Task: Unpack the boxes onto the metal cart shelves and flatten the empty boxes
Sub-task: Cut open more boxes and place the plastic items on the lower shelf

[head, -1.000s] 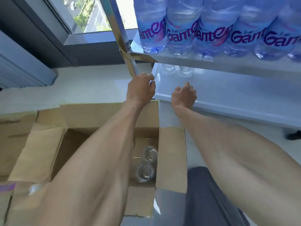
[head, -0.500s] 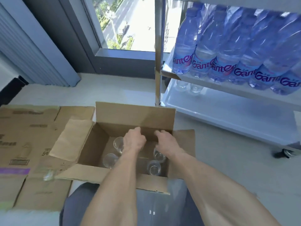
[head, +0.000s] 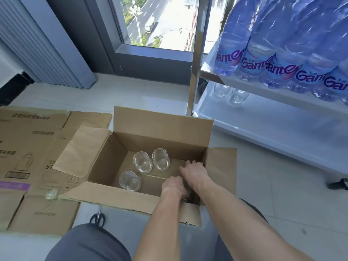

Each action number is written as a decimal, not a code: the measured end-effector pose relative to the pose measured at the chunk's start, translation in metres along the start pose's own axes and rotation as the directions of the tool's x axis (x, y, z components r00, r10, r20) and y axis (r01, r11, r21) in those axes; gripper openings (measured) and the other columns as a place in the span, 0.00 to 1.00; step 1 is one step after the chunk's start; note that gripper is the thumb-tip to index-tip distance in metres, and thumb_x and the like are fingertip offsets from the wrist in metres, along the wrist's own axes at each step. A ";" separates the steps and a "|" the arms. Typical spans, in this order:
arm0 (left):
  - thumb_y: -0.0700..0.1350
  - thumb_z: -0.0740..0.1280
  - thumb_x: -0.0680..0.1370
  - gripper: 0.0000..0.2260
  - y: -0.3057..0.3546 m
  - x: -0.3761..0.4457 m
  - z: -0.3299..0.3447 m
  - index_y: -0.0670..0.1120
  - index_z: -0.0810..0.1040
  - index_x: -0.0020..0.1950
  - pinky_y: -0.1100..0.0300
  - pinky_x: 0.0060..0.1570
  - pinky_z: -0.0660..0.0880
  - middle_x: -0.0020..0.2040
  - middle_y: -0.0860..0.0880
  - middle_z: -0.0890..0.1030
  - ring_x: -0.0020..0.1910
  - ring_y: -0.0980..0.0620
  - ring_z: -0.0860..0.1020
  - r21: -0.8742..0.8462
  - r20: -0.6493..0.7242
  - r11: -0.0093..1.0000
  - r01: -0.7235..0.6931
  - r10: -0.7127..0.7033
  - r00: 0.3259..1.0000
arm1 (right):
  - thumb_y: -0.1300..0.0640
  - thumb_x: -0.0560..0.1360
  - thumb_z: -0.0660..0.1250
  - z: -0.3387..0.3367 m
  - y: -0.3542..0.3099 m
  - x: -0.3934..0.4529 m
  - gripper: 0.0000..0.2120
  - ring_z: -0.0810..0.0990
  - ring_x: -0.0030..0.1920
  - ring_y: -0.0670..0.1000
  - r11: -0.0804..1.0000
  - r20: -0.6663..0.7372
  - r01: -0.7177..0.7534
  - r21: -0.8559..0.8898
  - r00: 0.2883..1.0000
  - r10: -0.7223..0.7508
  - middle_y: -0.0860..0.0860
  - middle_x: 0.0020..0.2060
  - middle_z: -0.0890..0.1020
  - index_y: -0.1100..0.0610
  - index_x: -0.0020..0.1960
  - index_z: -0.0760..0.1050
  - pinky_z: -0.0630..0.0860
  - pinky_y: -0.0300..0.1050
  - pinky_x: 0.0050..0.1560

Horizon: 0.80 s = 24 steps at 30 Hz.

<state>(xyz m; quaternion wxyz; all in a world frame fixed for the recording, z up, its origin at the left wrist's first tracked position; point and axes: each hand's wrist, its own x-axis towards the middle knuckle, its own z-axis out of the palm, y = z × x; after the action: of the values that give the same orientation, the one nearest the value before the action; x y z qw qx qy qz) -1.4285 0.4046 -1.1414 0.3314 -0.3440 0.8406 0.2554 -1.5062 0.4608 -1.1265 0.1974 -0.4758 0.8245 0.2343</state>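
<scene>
An open cardboard box [head: 160, 132] stands on the floor in front of me. Three clear glasses stand in its left half: two side by side [head: 142, 162] [head: 160, 159] and one nearer [head: 130, 180]. My left hand [head: 174, 186] and my right hand [head: 194, 171] reach down together into the box's near right corner, fingers curled downward. Whatever lies under them is hidden. The metal cart's lower shelf [head: 273, 125] at the right carries two glasses [head: 222, 90] [head: 239, 96] at its back left corner.
Several Ganten water bottles [head: 250, 66] fill the cart's upper shelf. A flattened box [head: 28, 147] lies on the floor at the left. Black scissor handles [head: 98, 218] poke out under the box's near flap. A cart wheel [head: 339, 183] sits at the right, a window behind.
My hands came back from the cart's lower shelf to the box, then shifted from its middle into the near right corner. Three glasses on the left are now uncovered.
</scene>
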 end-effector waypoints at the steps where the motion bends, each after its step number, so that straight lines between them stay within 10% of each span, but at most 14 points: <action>1: 0.49 0.72 0.73 0.23 -0.001 0.003 0.003 0.43 0.74 0.65 0.56 0.59 0.75 0.62 0.45 0.80 0.62 0.46 0.78 -0.025 -0.008 0.999 0.028 -0.028 1.000 | 0.59 0.77 0.67 -0.001 0.001 0.001 0.22 0.78 0.58 0.61 1.000 -0.009 -0.007 0.012 1.000 0.007 0.60 0.62 0.74 0.56 0.70 0.69 0.75 0.57 0.56; 4: 0.48 0.74 0.73 0.35 0.000 0.008 0.003 0.36 0.62 0.73 0.57 0.62 0.73 0.67 0.42 0.75 0.67 0.45 0.75 -0.147 -0.046 0.987 0.067 -0.074 0.996 | 0.59 0.78 0.64 -0.002 0.003 0.003 0.20 0.80 0.56 0.59 0.998 -0.056 -0.021 0.057 0.998 0.024 0.59 0.61 0.76 0.57 0.70 0.68 0.76 0.54 0.54; 11: 0.49 0.75 0.71 0.27 -0.007 -0.006 -0.012 0.38 0.72 0.65 0.54 0.56 0.78 0.60 0.40 0.80 0.59 0.42 0.80 -0.308 -0.102 0.946 0.099 -0.136 0.985 | 0.57 0.78 0.67 -0.002 0.003 -0.004 0.21 0.81 0.59 0.58 0.986 -0.086 -0.072 0.153 0.993 0.086 0.56 0.62 0.78 0.59 0.69 0.68 0.76 0.49 0.51; 24: 0.46 0.75 0.71 0.28 -0.024 -0.022 -0.026 0.42 0.65 0.65 0.51 0.56 0.75 0.59 0.40 0.78 0.60 0.39 0.78 -0.213 -0.357 0.975 0.066 -0.141 0.923 | 0.55 0.71 0.74 -0.012 0.000 -0.020 0.12 0.83 0.49 0.58 0.869 -0.132 -0.131 0.477 0.967 0.218 0.55 0.49 0.83 0.58 0.52 0.79 0.74 0.46 0.41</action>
<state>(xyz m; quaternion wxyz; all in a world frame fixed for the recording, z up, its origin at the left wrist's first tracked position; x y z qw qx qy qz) -1.4087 0.3811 -1.1129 0.1444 -0.4610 0.8390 0.2503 -1.4981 0.4682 -1.1054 0.2073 -0.3573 0.9107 0.0025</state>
